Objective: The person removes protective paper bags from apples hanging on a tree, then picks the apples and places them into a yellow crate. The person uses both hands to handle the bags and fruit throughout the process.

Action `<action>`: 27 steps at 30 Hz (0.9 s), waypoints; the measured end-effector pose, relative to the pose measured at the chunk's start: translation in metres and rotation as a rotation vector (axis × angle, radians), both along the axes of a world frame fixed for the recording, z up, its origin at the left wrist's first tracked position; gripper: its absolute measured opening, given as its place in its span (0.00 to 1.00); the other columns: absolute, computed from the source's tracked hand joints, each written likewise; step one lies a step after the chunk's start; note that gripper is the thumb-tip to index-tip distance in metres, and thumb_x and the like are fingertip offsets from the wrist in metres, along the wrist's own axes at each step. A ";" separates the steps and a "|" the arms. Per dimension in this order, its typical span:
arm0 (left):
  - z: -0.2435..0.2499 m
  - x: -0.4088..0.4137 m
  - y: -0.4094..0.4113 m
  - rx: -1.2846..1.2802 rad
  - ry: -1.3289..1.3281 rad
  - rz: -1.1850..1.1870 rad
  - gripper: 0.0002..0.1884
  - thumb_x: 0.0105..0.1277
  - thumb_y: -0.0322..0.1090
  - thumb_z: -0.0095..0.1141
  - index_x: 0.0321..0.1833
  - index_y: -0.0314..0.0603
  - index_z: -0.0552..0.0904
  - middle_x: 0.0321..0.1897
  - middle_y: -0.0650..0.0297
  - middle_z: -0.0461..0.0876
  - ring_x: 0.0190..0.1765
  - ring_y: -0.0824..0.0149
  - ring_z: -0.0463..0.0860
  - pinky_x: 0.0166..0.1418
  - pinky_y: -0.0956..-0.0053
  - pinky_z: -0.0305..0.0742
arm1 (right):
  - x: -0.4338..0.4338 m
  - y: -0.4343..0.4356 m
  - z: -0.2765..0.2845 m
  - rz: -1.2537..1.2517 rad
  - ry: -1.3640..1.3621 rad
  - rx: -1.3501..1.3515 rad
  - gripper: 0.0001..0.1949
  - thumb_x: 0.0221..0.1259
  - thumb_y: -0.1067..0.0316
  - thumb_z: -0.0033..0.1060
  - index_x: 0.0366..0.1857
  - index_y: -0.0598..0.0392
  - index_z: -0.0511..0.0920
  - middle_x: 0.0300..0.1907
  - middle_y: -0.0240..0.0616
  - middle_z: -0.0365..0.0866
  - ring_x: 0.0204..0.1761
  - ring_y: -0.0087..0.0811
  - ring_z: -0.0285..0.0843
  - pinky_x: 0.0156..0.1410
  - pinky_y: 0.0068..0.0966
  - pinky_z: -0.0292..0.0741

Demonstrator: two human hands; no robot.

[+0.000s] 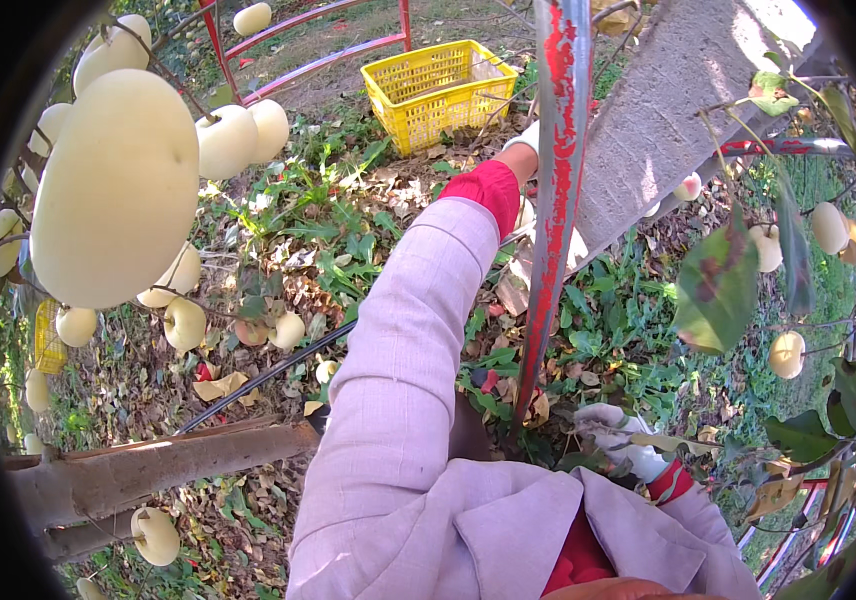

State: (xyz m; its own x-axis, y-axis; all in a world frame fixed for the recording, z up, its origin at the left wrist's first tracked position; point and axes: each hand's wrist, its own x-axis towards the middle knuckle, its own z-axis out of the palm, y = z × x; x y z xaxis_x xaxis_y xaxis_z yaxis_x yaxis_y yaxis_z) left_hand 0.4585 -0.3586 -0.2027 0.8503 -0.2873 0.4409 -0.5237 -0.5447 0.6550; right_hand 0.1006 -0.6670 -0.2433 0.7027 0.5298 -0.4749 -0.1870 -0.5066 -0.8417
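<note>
My left hand, in a white glove, reaches forward beside a metal post with flaking red paint. The post hides its fingers, so what it holds cannot be seen. Low on the right, my right hand, in a dirty white glove, is near leaves and a thin twig; whether it grips anything is unclear. Pale yellow apples hang on branches at the left, one very large in view. More pale apples hang at the right. A yellow plastic crate stands on the ground beyond my left hand.
A wide grey board slopes across the upper right. Red metal rails stand at the top, and a thick tree branch crosses the lower left. Another yellow crate shows at the far left. Weeds and fallen leaves cover the ground.
</note>
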 end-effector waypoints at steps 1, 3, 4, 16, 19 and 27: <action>-0.001 0.002 0.004 0.074 0.003 -0.020 0.16 0.64 0.39 0.56 0.50 0.39 0.84 0.44 0.45 0.84 0.47 0.47 0.84 0.53 0.61 0.77 | 0.003 0.010 0.006 0.016 -0.001 -0.028 0.17 0.63 0.69 0.51 0.55 0.57 0.76 0.41 0.32 0.80 0.36 0.21 0.76 0.39 0.19 0.75; -0.010 -0.004 0.012 -0.255 0.057 -0.016 0.14 0.66 0.40 0.54 0.44 0.38 0.85 0.38 0.47 0.84 0.43 0.46 0.84 0.49 0.60 0.77 | 0.008 0.012 -0.016 -0.019 -0.058 0.034 0.16 0.63 0.77 0.52 0.55 0.59 0.75 0.44 0.36 0.81 0.41 0.28 0.81 0.45 0.28 0.80; -0.010 -0.010 0.017 -0.376 0.072 -0.028 0.14 0.67 0.41 0.53 0.43 0.38 0.85 0.36 0.48 0.84 0.42 0.46 0.84 0.47 0.59 0.77 | 0.011 0.006 -0.029 -0.240 0.111 0.205 0.15 0.66 0.74 0.50 0.56 0.60 0.75 0.45 0.37 0.81 0.42 0.30 0.81 0.45 0.29 0.80; 0.070 -0.094 0.072 -0.197 0.326 -0.188 0.15 0.73 0.38 0.48 0.42 0.32 0.83 0.39 0.59 0.85 0.43 0.65 0.86 0.52 0.73 0.79 | 0.141 0.068 -0.016 -0.314 -0.080 0.422 0.26 0.71 0.66 0.53 0.70 0.62 0.61 0.68 0.50 0.67 0.64 0.38 0.73 0.65 0.30 0.75; 0.090 -0.110 0.056 -0.351 0.599 -0.249 0.13 0.73 0.37 0.49 0.43 0.33 0.81 0.39 0.58 0.85 0.42 0.65 0.86 0.52 0.72 0.81 | 0.182 0.094 -0.032 -0.284 -0.157 0.781 0.29 0.68 0.66 0.56 0.71 0.59 0.62 0.68 0.45 0.67 0.65 0.34 0.71 0.62 0.29 0.75; 0.094 -0.120 0.044 -0.487 0.745 -0.233 0.12 0.73 0.38 0.51 0.42 0.34 0.77 0.39 0.55 0.84 0.37 0.66 0.84 0.50 0.71 0.81 | 0.187 0.174 0.024 -0.404 -0.766 0.436 0.35 0.55 0.63 0.70 0.69 0.58 0.67 0.53 0.39 0.78 0.38 0.21 0.78 0.48 0.20 0.76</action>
